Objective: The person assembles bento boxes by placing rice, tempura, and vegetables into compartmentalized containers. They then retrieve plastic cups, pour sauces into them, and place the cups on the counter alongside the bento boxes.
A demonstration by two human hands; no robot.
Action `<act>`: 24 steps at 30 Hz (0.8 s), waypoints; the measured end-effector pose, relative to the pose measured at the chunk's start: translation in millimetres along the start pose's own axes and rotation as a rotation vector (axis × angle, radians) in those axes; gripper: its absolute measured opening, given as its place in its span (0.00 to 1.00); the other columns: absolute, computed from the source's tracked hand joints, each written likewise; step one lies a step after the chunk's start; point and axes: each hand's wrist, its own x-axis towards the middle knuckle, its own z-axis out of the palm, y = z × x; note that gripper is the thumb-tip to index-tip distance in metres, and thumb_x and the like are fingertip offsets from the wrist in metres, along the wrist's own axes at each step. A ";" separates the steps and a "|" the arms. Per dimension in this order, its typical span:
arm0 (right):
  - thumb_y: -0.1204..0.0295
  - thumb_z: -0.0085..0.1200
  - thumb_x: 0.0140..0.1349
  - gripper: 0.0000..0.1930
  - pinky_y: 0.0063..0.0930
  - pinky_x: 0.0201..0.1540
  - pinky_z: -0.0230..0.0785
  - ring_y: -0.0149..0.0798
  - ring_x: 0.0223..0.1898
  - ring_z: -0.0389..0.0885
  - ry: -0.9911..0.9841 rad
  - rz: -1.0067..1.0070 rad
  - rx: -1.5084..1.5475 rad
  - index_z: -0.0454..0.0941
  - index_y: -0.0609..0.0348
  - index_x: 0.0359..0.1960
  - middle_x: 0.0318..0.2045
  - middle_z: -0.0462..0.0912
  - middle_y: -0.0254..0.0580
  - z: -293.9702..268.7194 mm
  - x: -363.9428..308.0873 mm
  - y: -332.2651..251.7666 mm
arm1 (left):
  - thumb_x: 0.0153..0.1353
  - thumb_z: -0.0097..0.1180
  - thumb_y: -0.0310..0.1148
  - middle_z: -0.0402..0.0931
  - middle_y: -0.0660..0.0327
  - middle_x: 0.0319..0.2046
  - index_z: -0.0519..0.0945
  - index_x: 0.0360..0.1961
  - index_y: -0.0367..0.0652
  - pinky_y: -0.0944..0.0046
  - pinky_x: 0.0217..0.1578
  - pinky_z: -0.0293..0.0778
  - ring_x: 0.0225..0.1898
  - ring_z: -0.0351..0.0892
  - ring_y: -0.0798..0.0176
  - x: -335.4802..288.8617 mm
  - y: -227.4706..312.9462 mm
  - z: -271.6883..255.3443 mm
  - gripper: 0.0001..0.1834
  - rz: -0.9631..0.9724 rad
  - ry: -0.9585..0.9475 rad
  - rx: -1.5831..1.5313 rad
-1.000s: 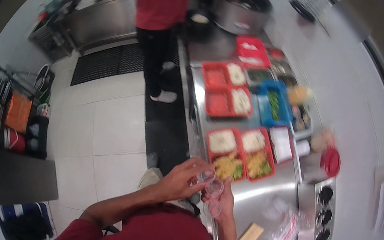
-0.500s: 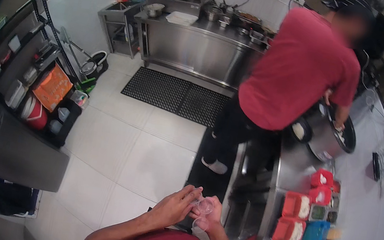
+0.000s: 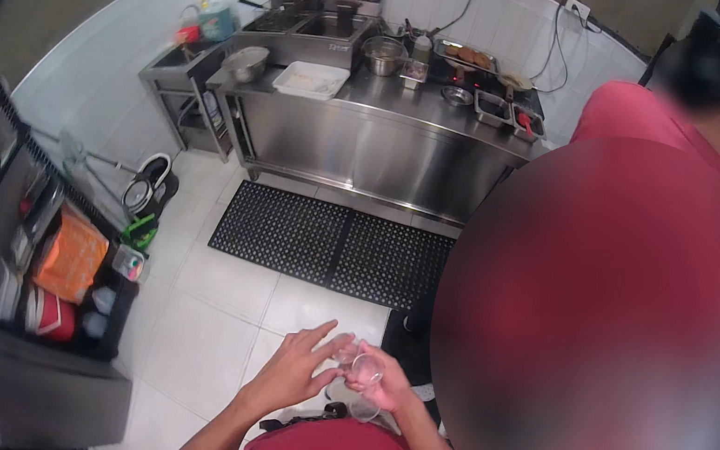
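Observation:
In front of my red shirt, at the lower middle, several small clear plastic cups (image 3: 367, 372) are gathered in my right hand (image 3: 391, 385). Its fingers are wrapped round them, and one cup hangs lower by the wrist. My left hand (image 3: 296, 368) is just to the left, fingers spread and thumb apart. Its fingertips come up close to the cups; whether they touch cannot be made out. The clear walls blur together, so how the cups are stacked is hard to see.
A co-worker in a red shirt (image 3: 623, 111) stands close on the right, largely blurred. Ahead are a steel counter (image 3: 362, 150) with fryers (image 3: 335, 28), a white tray (image 3: 310, 80) and pans. Black mats (image 3: 329, 239) lie on the floor; a shelf rack (image 3: 22, 219) stands left.
My view has shifted toward the back counter, and the co-worker now looms larger at the right. My left hand has opened out and drawn slightly away from the cups in my right hand.

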 end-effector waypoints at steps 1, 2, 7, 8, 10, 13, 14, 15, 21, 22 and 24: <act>0.57 0.43 0.75 0.22 0.25 0.29 0.68 0.36 0.33 0.77 -0.050 -0.029 0.021 0.70 0.61 0.59 0.52 0.79 0.49 3.1 18.7 -26.6 | 0.60 0.65 0.34 0.70 0.52 0.64 0.74 0.63 0.47 0.51 0.59 0.68 0.59 0.72 0.46 23.8 -10.5 -12.5 0.29 -0.029 0.022 -0.062; 0.57 0.42 0.75 0.23 0.25 0.29 0.69 0.35 0.33 0.77 -0.105 -0.048 0.069 0.69 0.61 0.62 0.55 0.78 0.49 4.6 35.3 -53.6 | 0.62 0.63 0.33 0.70 0.48 0.62 0.74 0.63 0.47 0.49 0.59 0.68 0.59 0.72 0.44 46.6 -21.0 -23.0 0.27 -0.035 0.071 -0.110; 0.57 0.46 0.73 0.23 0.26 0.31 0.70 0.35 0.33 0.76 -0.035 -0.273 0.159 0.68 0.55 0.63 0.56 0.76 0.49 6.2 107.8 -162.4 | 0.60 0.65 0.31 0.75 0.51 0.57 0.79 0.57 0.44 0.54 0.53 0.74 0.55 0.77 0.51 152.8 -104.9 -67.1 0.23 -0.163 0.179 -0.175; 0.56 0.46 0.73 0.23 0.27 0.32 0.71 0.36 0.33 0.76 0.035 -0.304 0.171 0.68 0.53 0.63 0.56 0.76 0.49 2.7 123.3 -183.3 | 0.60 0.65 0.31 0.76 0.51 0.56 0.79 0.57 0.43 0.55 0.51 0.75 0.53 0.79 0.53 170.6 -126.7 -70.3 0.22 -0.237 0.161 -0.251; 0.55 0.47 0.73 0.23 0.29 0.33 0.71 0.36 0.32 0.76 0.050 -0.400 0.227 0.68 0.53 0.63 0.55 0.77 0.50 -7.0 147.9 -223.0 | 0.60 0.65 0.30 0.79 0.55 0.54 0.81 0.55 0.41 0.61 0.45 0.78 0.48 0.81 0.60 208.9 -177.2 -77.0 0.21 -0.287 0.137 -0.315; 0.55 0.47 0.73 0.24 0.31 0.35 0.72 0.37 0.32 0.76 0.144 -0.566 0.283 0.68 0.54 0.63 0.54 0.78 0.50 -23.2 184.6 -284.9 | 0.61 0.65 0.31 0.81 0.54 0.49 0.81 0.53 0.37 0.64 0.41 0.78 0.41 0.82 0.64 284.8 -261.6 -92.2 0.19 -0.377 0.075 -0.355; 0.55 0.47 0.73 0.23 0.31 0.35 0.72 0.37 0.32 0.76 0.154 -0.648 0.322 0.68 0.55 0.63 0.54 0.78 0.50 -25.9 193.3 -303.5 | 0.62 0.64 0.32 0.83 0.53 0.45 0.82 0.52 0.35 0.65 0.40 0.77 0.38 0.82 0.65 317.4 -285.0 -97.4 0.18 -0.388 0.095 -0.322; 0.55 0.47 0.73 0.23 0.31 0.35 0.72 0.37 0.33 0.77 0.183 -0.724 0.355 0.68 0.55 0.63 0.54 0.78 0.50 -26.9 200.9 -320.4 | 0.63 0.62 0.32 0.84 0.53 0.42 0.82 0.52 0.35 0.66 0.40 0.77 0.39 0.82 0.65 352.9 -305.2 -102.6 0.17 -0.445 0.091 -0.282; 0.58 0.41 0.74 0.21 0.31 0.35 0.74 0.37 0.33 0.79 0.230 -1.041 0.439 0.70 0.56 0.61 0.52 0.79 0.50 -30.7 210.0 -403.1 | 0.65 0.59 0.31 0.84 0.53 0.39 0.80 0.52 0.37 0.62 0.40 0.79 0.36 0.84 0.61 574.9 -318.1 -96.4 0.16 -0.042 -0.026 -0.209; 0.57 0.45 0.73 0.20 0.29 0.31 0.75 0.37 0.32 0.81 0.267 -1.103 0.467 0.71 0.56 0.58 0.50 0.82 0.52 -32.7 210.5 -414.1 | 0.66 0.59 0.32 0.84 0.53 0.40 0.80 0.53 0.38 0.62 0.39 0.79 0.35 0.84 0.60 612.2 -308.4 -84.6 0.16 0.072 -0.093 -0.254; 0.56 0.45 0.73 0.21 0.28 0.32 0.74 0.35 0.31 0.80 0.313 -1.182 0.444 0.70 0.57 0.60 0.52 0.80 0.51 -40.9 204.8 -436.8 | 0.67 0.59 0.33 0.84 0.55 0.41 0.79 0.54 0.40 0.62 0.39 0.80 0.34 0.83 0.61 679.0 -280.9 -42.0 0.16 0.172 -0.275 -0.273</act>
